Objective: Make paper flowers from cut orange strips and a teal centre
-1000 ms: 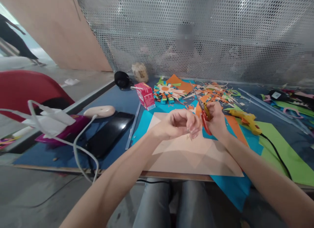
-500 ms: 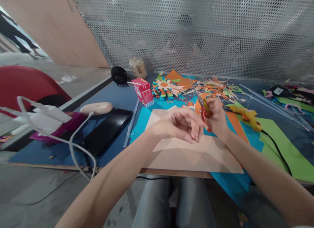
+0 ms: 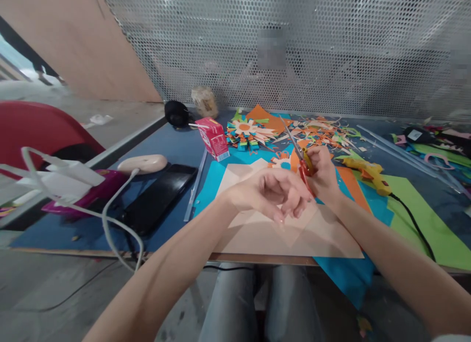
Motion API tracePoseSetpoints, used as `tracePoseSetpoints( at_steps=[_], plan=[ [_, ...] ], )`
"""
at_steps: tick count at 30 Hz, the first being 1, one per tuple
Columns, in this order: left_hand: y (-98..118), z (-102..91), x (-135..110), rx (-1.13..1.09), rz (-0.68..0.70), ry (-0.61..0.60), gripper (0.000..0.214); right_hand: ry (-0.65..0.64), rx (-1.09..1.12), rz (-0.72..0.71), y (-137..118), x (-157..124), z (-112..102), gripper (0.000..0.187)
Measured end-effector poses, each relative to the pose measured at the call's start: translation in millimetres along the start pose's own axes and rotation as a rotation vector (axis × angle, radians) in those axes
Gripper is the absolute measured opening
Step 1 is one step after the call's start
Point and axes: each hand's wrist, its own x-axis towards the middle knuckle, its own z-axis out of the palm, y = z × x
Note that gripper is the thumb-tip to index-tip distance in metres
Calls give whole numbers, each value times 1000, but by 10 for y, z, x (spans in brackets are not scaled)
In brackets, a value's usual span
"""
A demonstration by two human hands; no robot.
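Observation:
My right hand (image 3: 323,171) is closed round the red and yellow handles of a pair of scissors (image 3: 304,161). The blades point up and away to the left. Just left of it hovers my left hand (image 3: 279,192), fingers loosely curled and thumb apart, with nothing visible in it. Below both hands lies a sheet of pale peach paper (image 3: 253,239), over blue paper (image 3: 349,278). A paper flower (image 3: 281,160) with white, orange and blue petals shows partly behind my left hand. A larger layered paper flower (image 3: 245,128) sits farther back.
A pink drink carton (image 3: 212,138) stands left of the flowers. Paper scraps (image 3: 324,131) cover the back. A yellow glue gun (image 3: 370,175) lies on the right near green paper (image 3: 430,219). On the left are a black phone (image 3: 160,199) and a purple power strip with white chargers (image 3: 86,190).
My left hand has loosened, its thumb drawing away from the fingertips and dropping slightly. More of the small flower shows. My right hand still holds the scissors.

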Motion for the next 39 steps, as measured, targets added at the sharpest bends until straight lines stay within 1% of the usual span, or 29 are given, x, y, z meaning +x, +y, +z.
tracePoseSetpoints(
  at_steps=[2,3,6,7,9,10,12,15,16,18,19,20,22,23,24,25,26,27,28,30,33,39],
  plan=[
    [-7,1,-20,-10,18,15,22,6,44,-23,-35,7,-6,30],
    [-6,1,-28,-6,27,37,20,5,75,-31,-60,10,-11,32],
    [22,5,-22,24,79,167,19,9,192,-30,-162,8,-33,34],
    [36,5,-10,31,101,220,22,4,232,-28,-200,4,-41,35],
    [64,2,16,28,132,293,40,-4,298,-41,-272,-8,-55,37],
    [73,-4,26,18,141,305,42,-5,317,-52,-302,-15,-59,38],
    [78,-22,31,-6,147,319,31,-3,334,-69,-345,-30,-64,39],
    [70,-52,15,-24,147,350,42,-20,351,-86,-369,-41,-65,39],
    [67,-61,10,-26,151,355,42,-26,357,-92,-370,-40,-66,39],
    [61,-82,13,-34,175,367,32,-20,362,-104,-372,-33,-67,40],
    [54,-96,21,-43,200,389,32,-13,359,-106,-374,-28,-69,41],
    [42,-115,32,-45,230,433,35,-5,359,-110,-376,-23,-71,41],
    [5,-165,59,8,261,580,34,4,372,-124,-381,-17,-77,41],
    [-19,-192,71,69,236,666,36,6,382,-130,-382,-17,-79,40],
    [-43,-217,81,142,164,737,40,3,391,-134,-381,-19,-82,40],
    [-64,-237,88,190,63,776,44,-5,399,-136,-376,-23,-84,40],
    [-81,-252,93,219,-24,793,46,-20,401,-130,-369,-29,-84,41],
    [-92,-260,96,233,-77,802,47,-39,397,-118,-358,-35,-82,41],
    [-96,-264,98,236,-86,807,45,-58,384,-103,-344,-40,-77,40],
    [-89,-263,102,260,9,843,37,-90,357,-81,-308,-47,-55,40],
    [-62,-268,107,313,154,911,28,-98,351,-57,-251,-42,-1,40],
    [-70,-323,117,398,241,999,25,-79,419,76,-196,4,64,41]
  ],
)
